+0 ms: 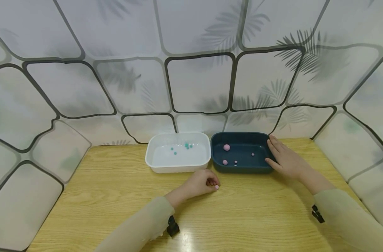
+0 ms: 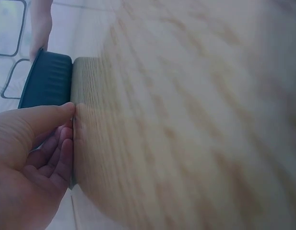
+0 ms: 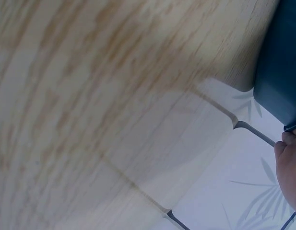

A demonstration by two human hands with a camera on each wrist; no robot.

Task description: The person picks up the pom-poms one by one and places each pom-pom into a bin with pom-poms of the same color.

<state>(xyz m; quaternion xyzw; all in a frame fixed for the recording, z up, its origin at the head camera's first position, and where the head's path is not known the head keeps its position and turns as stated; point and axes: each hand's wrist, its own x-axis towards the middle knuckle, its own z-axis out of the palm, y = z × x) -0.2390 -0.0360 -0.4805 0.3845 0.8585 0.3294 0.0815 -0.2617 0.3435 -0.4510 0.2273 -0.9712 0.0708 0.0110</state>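
My left hand [image 1: 200, 182] pinches a small pink ball [image 1: 217, 187] between thumb and fingertip, close over the table in front of the two trays. In the left wrist view the thumb of the left hand [image 2: 35, 143] meets the forefinger, and the ball is hidden there. A dark blue tray [image 1: 242, 170] at the back right has several pink balls [image 1: 227, 147] of different sizes on its floor. My right hand [image 1: 287, 161] rests on this tray's right rim with fairly straight fingers. In the right wrist view the right hand [image 3: 290, 167] touches the tray's corner.
A white tray [image 1: 175, 169] stands close beside the dark one on the left, with several small teal balls [image 1: 186, 145] inside. Both trays sit at the back of the wooden table [image 1: 116, 189], near a patterned cloth wall [image 1: 201, 84].
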